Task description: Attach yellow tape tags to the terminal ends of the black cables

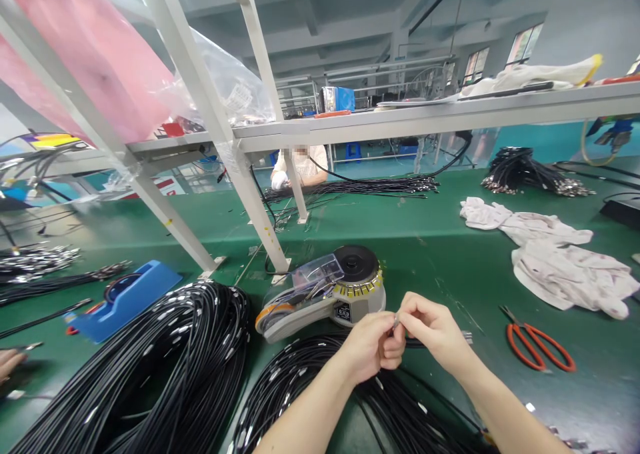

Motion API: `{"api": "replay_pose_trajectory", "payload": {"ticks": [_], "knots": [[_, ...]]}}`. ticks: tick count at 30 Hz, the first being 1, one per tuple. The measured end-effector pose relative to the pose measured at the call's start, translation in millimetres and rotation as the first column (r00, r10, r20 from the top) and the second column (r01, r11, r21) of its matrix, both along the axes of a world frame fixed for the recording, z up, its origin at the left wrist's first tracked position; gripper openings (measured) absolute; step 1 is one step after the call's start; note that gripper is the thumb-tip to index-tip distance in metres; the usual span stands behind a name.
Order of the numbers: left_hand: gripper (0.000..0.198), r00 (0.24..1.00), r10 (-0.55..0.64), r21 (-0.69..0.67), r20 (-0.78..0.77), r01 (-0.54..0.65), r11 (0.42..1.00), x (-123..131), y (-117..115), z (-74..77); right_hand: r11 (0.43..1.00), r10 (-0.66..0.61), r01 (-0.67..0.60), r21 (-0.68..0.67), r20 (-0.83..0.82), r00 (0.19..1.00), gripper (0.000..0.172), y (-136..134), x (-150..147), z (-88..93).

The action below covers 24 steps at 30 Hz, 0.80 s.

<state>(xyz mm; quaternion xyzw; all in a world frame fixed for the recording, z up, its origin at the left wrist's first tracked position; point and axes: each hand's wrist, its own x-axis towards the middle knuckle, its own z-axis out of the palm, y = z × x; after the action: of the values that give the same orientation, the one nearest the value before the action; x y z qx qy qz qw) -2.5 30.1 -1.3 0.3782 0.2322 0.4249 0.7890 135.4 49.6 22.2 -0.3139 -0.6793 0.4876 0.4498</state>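
Note:
My left hand (376,349) and my right hand (431,327) meet above the bench, fingertips pinched together. Between them shows a tiny greyish piece (397,321), too small to name. Below my hands lies a coil of black cables (300,367) with white labels, partly hidden by my left forearm. Metal cable ends (467,337) stick out just past my right hand. Right behind my left hand stands an automatic tape dispenser (327,297) with a round black top.
A second coil of black cables (200,327) lies left, beside a blue tape holder (125,301). Red-handled scissors (540,347) and white cloth gloves (570,267) rest at right. Shelf posts (260,207) rise from the green bench (430,241). A co-worker (305,167) sits opposite; another person's hand (10,364) shows far left.

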Motion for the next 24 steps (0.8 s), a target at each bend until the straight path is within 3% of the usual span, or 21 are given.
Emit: {"api": "replay_pose_trajectory", "payload": {"ticks": [5, 10, 16, 22, 24], "knots": [[0.03, 0.999, 0.039, 0.052, -0.033, -0.038, 0.998, -1, 0, -1.9, 1.0, -0.009, 0.009, 0.01, 0.006, 1.0, 0.024, 0, 1, -0.9], [0.034, 0.963, 0.197, 0.231, -0.181, -0.153, 0.961, 0, 0, -10.0, 0.998, -0.052, 0.051, 0.04, 0.035, 0.998, 0.024, -2, 0, -1.7], [0.032, 0.778, 0.417, 0.498, -0.47, -0.156, 0.853, -1, 1, -11.9, 0.993, -0.077, 0.07, 0.092, 0.068, 0.995, 0.024, -2, -1, -2.8], [0.031, 0.569, 0.664, 0.698, -0.485, -0.205, 0.686, 5, -3, -5.5, 0.992, -0.091, 0.084, 0.094, 0.066, 0.994, 0.022, 0, -2, -4.5], [0.03, 0.587, 0.646, 0.671, -0.488, -0.221, 0.708, 7, -6, -3.4, 0.998, -0.044, 0.042, 0.04, 0.057, 0.997, 0.023, 1, 0, -3.4]]}}
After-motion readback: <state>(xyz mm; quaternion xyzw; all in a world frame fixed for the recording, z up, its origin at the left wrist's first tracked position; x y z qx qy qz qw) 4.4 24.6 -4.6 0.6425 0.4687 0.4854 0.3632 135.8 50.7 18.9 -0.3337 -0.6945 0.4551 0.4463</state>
